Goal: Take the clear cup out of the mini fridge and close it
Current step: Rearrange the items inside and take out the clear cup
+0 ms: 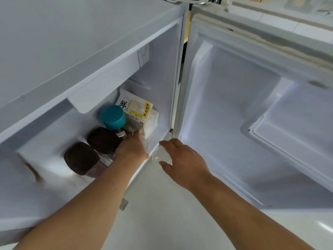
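Observation:
The white mini fridge (pixel 93 56) stands open, its door (pixel 243 109) swung wide to the right. My right hand (pixel 182 161) is at the fridge's front sill, its fingers and thumb wrapped around the clear cup (pixel 159 153), which is faint and blurred. My left hand (pixel 132 147) reaches inside the fridge, resting against a bagged loaf of bread (pixel 138 112) and the bottles; its fingers are hidden, so what it grips cannot be made out.
Inside the fridge stand a bottle with a teal cap (pixel 112 117) and two dark-lidded jars (pixel 103 139) (pixel 81 157). The door's inner shelf (pixel 295 134) juts out at the right. Pale floor (pixel 162 213) lies below my arms.

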`<action>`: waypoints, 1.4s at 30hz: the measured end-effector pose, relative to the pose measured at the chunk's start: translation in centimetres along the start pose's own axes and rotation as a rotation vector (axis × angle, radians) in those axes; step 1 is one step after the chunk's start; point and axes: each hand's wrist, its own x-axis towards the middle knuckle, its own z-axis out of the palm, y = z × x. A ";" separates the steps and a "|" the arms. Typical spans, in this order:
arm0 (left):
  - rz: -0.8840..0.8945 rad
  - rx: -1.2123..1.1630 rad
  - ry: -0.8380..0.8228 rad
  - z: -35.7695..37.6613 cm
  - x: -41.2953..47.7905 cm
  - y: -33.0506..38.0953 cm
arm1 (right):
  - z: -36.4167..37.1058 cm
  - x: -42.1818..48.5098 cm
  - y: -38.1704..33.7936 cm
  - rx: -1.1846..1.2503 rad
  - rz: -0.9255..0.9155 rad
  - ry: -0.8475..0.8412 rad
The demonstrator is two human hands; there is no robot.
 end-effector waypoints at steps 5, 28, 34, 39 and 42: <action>-0.031 0.095 -0.064 0.5 0.2 0.7 | -0.6 -1.0 1.1 -0.004 0.045 -0.026; 0.218 0.439 0.204 0.4 -9.4 2.3 | -2.4 -10.5 3.1 0.026 0.108 -0.055; 0.332 0.118 0.133 -0.7 -15.7 4.8 | -5.3 -13.4 2.6 0.003 0.101 -0.042; 0.390 0.061 0.091 -3.0 -20.4 6.6 | -7.8 -16.9 2.0 -0.009 0.092 -0.051; 0.421 0.099 0.046 -4.4 -23.6 7.7 | -9.6 -19.2 1.5 -0.011 0.073 -0.029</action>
